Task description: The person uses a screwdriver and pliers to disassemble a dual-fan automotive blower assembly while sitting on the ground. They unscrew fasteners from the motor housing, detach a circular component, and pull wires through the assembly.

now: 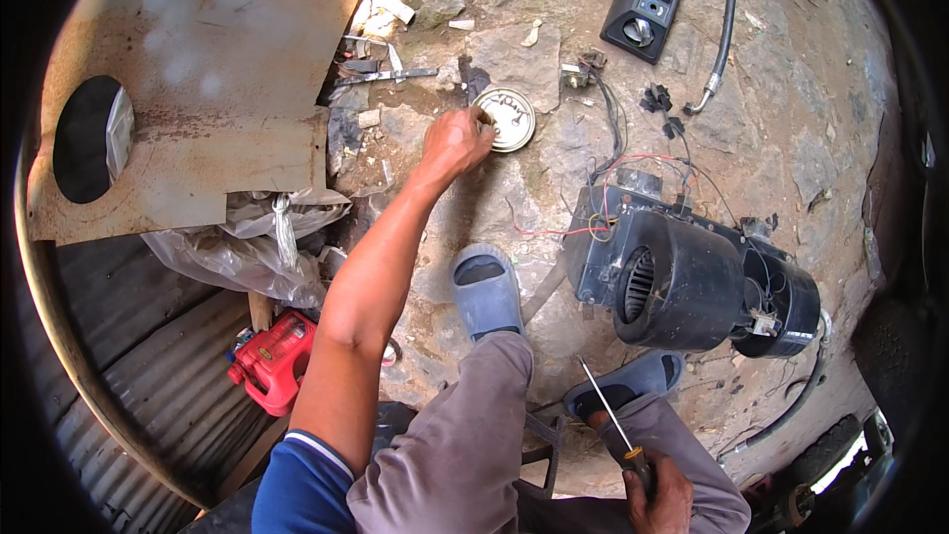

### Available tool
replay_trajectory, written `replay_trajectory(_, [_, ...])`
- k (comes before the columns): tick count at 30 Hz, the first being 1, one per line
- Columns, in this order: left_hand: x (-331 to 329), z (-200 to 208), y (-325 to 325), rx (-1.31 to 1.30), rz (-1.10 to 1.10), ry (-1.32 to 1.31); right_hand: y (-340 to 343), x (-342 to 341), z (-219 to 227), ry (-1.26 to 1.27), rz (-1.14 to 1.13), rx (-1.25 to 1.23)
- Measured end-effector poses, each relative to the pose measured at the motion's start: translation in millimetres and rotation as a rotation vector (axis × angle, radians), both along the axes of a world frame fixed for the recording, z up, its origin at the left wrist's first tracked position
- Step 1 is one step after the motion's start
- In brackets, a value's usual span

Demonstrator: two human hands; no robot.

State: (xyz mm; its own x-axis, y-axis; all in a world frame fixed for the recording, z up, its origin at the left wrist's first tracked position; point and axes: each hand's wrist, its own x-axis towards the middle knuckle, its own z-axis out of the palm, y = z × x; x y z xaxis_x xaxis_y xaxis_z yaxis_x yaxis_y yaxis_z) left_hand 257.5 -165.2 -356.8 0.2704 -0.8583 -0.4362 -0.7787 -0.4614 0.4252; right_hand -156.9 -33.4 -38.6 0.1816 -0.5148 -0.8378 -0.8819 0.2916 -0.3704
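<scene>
My left hand [459, 144] reaches down to the ground with its fingers bent together at the left rim of a shallow round metal lid [522, 136]. Several small dark screws lie in the lid. Whatever the fingertips pinch, if anything, is hidden. My right hand [660, 500], low in the view by my knee, grips a screwdriver [635, 459] by its dark and yellow handle. Its thin shaft points up and to the left. Beyond it on the right rests a black blower unit [682, 287] with two round fan housings and loose wires.
A black control panel with a knob [638, 32] and a hose [720, 59] lie at the far right. A small part with wires [583, 74] sits near the lid. A rusty metal sheet [227, 148], plastic bags [247, 257] and a red jug [277, 361] are on the left.
</scene>
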Motion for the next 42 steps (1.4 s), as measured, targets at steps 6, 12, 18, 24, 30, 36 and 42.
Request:
replay_trajectory(6, [-18.0,-6.7,-13.5,-0.053,-0.005,0.033,-0.8,0.8,0.1,0.017,0.015,0.004])
replay_trajectory(12, [-25.3,-28.3,-14.7,-0.122,-0.033,0.024,0.1,-0.5,0.3,-0.003,0.003,-0.017])
replay_trajectory(18, [-8.8,-22.8,-8.0,-0.019,0.199,0.296,0.5,-3.8,0.3,-0.005,0.014,-0.04])
replay_trajectory(24, [4.7,-17.8,9.0,-0.101,0.376,0.507,-2.5,-4.8,-1.4,0.001,0.029,-0.048])
replay_trajectory(30, [1.2,37.0,47.5,0.117,0.476,0.53,-4.3,1.2,9.1,0.005,0.077,-0.17])
replay_trajectory(36, [-5.3,89.7,96.8,0.044,0.573,0.856,10.2,-13.2,21.6,-0.092,0.103,-0.273])
replay_trajectory(42, [-2.3,199.4,95.2,-0.112,0.37,0.575,35.6,-27.8,26.5,-0.154,0.247,-0.323])
